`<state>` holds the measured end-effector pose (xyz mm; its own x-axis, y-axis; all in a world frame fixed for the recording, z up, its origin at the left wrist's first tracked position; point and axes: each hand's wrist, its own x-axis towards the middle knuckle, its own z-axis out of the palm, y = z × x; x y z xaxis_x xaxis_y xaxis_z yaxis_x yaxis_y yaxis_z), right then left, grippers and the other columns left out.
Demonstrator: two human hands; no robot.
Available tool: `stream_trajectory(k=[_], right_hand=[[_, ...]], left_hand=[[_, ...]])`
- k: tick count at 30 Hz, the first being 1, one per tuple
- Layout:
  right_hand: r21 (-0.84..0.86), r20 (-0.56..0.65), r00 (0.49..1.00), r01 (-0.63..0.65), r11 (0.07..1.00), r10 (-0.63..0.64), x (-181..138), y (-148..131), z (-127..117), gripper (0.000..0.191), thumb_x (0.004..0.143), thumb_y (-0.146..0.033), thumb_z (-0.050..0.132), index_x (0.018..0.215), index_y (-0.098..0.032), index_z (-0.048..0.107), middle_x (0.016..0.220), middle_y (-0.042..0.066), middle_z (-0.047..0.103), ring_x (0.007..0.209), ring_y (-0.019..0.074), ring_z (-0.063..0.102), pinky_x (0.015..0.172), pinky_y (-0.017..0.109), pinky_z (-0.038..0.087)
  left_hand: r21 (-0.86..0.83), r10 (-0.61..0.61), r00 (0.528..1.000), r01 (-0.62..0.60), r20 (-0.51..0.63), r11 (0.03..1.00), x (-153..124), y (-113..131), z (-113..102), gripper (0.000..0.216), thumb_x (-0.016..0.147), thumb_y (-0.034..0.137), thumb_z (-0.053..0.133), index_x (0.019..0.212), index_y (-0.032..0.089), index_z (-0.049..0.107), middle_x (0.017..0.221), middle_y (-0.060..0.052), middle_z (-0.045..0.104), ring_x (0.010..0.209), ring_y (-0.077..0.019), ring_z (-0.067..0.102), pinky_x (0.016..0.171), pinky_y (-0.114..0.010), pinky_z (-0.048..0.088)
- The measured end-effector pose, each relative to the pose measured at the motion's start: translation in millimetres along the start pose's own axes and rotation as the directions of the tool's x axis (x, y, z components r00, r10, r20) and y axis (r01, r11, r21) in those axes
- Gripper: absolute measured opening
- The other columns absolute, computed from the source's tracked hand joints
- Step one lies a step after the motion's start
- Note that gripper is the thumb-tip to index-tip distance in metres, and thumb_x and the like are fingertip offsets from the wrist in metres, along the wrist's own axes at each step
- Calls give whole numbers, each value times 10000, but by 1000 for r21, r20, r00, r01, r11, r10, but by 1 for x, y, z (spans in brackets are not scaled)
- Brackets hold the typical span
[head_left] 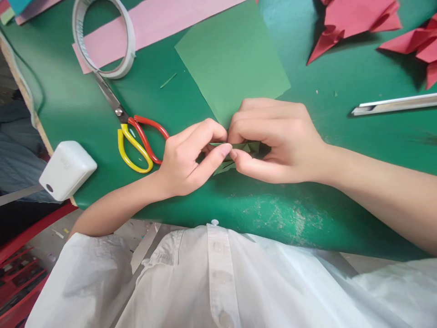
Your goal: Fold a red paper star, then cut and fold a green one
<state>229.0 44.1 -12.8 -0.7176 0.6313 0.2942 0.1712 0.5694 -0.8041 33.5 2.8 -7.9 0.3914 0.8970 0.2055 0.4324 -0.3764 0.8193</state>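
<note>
A small folded piece of green paper (224, 167) is pinched between my two hands near the front of the table. My left hand (194, 157) grips it from the left with thumb and forefinger. From the other side, my right hand (273, 139) holds it with thumb and curled fingers, the two sets of fingertips touching. Much of the folded paper is hidden behind the fingers. Just beyond my hands lies a flat green paper sheet (235, 64). Scissors (136, 139) with one red and one yellow handle lie beside my left hand.
A roll of tape (129, 50) rests on a pink paper strip (160, 20) and over the scissor tips. A white box-shaped object (68, 171) sits at the left table edge. Red folded paper shapes (358, 18) and a utility knife (392, 105) lie at right on the green table (273, 214).
</note>
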Motion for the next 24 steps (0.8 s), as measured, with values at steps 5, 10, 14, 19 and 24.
stream_trajectory(k=[5, 10, 14, 19, 24], right_hand=[[-3, 18, 999, -27, 1000, 27, 0, 0, 0, 169, 913, -172, 521, 748, -200, 496, 656, -36, 483, 677, 108, 415, 668, 296, 374], [-9, 35, 999, -25, 1000, 26, 0, 1, 0, 177, 930, -197, 506, 753, -203, 497, 661, -28, 508, 674, 115, 446, 668, 299, 386], [-25, 54, 998, -28, 999, 29, 0, 1, -1, 195, 959, -236, 472, 767, -205, 490, 684, -20, 533, 673, 113, 448, 666, 298, 387], [-23, 56, 998, -34, 999, 35, 0, 1, -2, 181, 960, -226, 488, 782, -200, 512, 695, -16, 549, 682, 117, 466, 676, 302, 392], [-16, 65, 997, -35, 999, 36, 0, 0, -2, 213, 981, -241, 458, 779, -201, 509, 696, -8, 552, 674, 121, 466, 662, 304, 387]], left_hand=[[-50, -38, 999, 39, 7, 998, 0, -1, -2, 146, 982, 262, 528, 841, 233, 545, 701, 36, 584, 572, -78, 537, 562, -238, 461], [-111, -74, 997, 73, -6, 991, -3, -1, -2, 164, 984, 281, 549, 828, 232, 557, 681, 46, 568, 548, -67, 519, 543, -239, 422], [-102, -62, 998, 59, -21, 993, -2, -1, -1, 168, 987, 267, 552, 824, 227, 546, 669, 48, 552, 541, -58, 498, 540, -235, 409], [-104, -65, 998, 64, -7, 992, -1, -1, -2, 167, 985, 274, 549, 823, 232, 540, 681, 38, 554, 549, -65, 496, 520, -235, 414], [-89, -95, 995, 95, 3, 991, -1, 0, -2, 201, 1004, 353, 536, 839, 239, 534, 715, 31, 573, 574, -71, 507, 530, -240, 424]])
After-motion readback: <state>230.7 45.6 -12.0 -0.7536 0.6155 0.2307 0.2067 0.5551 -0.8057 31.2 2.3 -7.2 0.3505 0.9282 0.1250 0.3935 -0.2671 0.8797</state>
